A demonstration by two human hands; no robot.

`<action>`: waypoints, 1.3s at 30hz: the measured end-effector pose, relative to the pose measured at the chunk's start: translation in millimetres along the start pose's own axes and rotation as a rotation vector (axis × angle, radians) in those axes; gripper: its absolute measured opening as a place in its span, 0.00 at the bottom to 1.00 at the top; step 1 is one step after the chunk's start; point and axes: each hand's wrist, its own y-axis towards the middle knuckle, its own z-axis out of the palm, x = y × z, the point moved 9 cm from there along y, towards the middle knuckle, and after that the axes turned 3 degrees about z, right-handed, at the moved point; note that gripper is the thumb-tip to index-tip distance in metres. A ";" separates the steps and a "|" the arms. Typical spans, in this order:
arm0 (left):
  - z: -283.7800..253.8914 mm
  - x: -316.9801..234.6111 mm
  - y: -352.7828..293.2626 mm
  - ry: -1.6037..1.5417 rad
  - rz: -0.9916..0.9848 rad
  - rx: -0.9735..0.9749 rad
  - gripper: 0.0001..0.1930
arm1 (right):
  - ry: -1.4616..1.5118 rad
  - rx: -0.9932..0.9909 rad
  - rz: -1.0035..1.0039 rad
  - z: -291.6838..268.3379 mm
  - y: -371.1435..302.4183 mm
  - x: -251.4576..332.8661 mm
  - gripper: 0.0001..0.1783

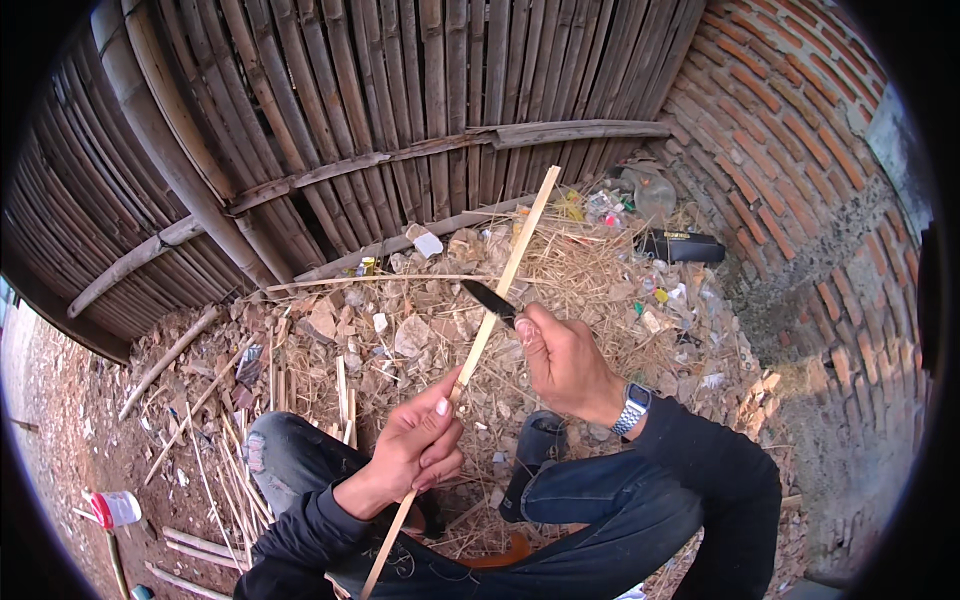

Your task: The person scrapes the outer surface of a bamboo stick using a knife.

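A long, pale strip of split bamboo slants from my lap up toward the bamboo wall. Below its middle my left hand is closed around it, thumb on top. My right hand grips a knife with a dark blade; its handle is hidden in my fist. The blade lies across the strip above my left hand, and whether it bites into the bamboo I cannot tell. On my right wrist is a silver watch. Thin shavings rest on my jeans beside the strip's lower end.
A bamboo slat wall stands ahead, a brick wall to the right. Rubble, straw and litter cover the ground, with a black box-like object near the corner. Several cut bamboo strips and a red-and-white tub lie at left.
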 end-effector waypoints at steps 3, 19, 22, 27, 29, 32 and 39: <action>-5.1 -4.3 -0.7 -0.023 0.046 -0.054 0.24 | 0.112 0.106 -0.022 33.9 -19.6 19.5 0.15; -14.4 -18.5 -1.6 0.391 0.187 -0.086 0.28 | 1.060 0.461 0.591 36.0 -14.9 -18.6 0.22; -14.0 -11.6 -1.1 0.612 0.159 -0.117 0.28 | 0.490 0.318 0.221 22.8 -4.3 -2.2 0.16; -21.7 -5.1 -0.3 0.758 0.147 -0.194 0.29 | 0.323 0.360 0.147 34.2 -11.2 16.3 0.12; -31.7 -5.1 3.6 0.741 0.168 -0.208 0.29 | 0.249 0.283 -0.026 34.3 -14.3 23.2 0.07; -47.9 -16.6 11.5 0.496 0.200 -0.342 0.28 | 0.208 0.311 -0.142 37.1 -24.7 38.6 0.06; -30.9 1.8 -3.5 -0.365 -0.178 -0.087 0.27 | 0.079 0.231 0.054 12.5 -5.1 29.0 0.19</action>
